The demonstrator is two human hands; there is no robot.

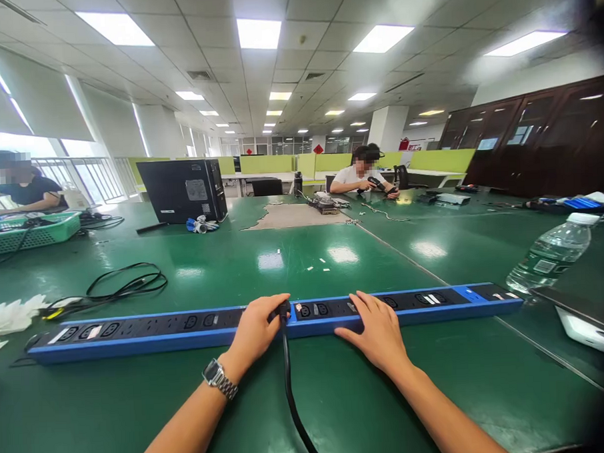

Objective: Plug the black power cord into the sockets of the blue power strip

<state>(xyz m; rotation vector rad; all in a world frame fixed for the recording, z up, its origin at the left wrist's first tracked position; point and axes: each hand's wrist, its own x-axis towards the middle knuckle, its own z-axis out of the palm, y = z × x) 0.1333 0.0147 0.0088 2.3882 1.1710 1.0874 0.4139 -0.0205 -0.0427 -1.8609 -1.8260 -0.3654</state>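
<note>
A long blue power strip (pixel 187 342) with a black socket face lies across the green table in front of me. My left hand (pixel 256 325), with a watch (pixel 219 378) on its wrist, pinches a black plug (pixel 284 310) at the middle of the strip. From the plug a thick black cable (pixel 290 387) runs down toward me. Whether the plug sits fully in a socket is hidden by my fingers. Right of it, my right hand (pixel 374 327) rests on the strip, fingers spread over its top and thumb along the front edge.
A water bottle (pixel 553 252) stands at the strip's right end, near a dark flat device (pixel 580 308). Thin black cables (pixel 129 284) and white tissue (pixel 13 316) lie at left. Farther back are a black computer case (pixel 180 192), a green basket (pixel 56 230) and two seated people.
</note>
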